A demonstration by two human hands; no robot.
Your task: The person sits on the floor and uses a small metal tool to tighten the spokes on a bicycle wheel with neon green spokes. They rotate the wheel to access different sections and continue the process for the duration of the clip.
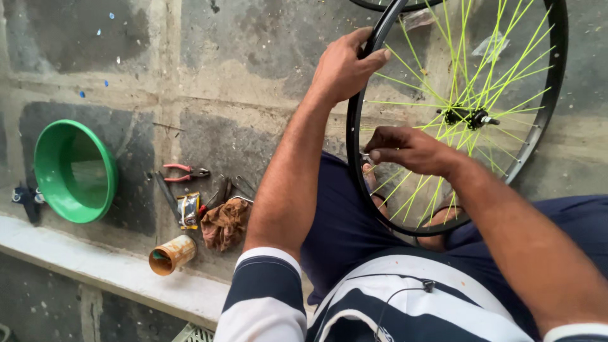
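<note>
A black bicycle wheel rim (552, 101) with yellow-green spokes (500, 63) and a dark hub (467, 116) stands upright between my knees. My left hand (345, 63) grips the rim at its upper left edge. Inside the wheel, my right hand (405, 149) pinches a small tool or spoke nipple near the rim's left side; the item itself is too small to tell. My dark blue shorts (345, 221) and striped shirt (380, 310) fill the lower frame.
On the concrete floor to the left lie a green plastic bowl (75, 171), red-handled pliers (183, 172), several small hand tools (174, 199), a brown rag (226, 223) and a tipped rusty can (171, 254). A pale ledge (95, 263) runs along the lower left.
</note>
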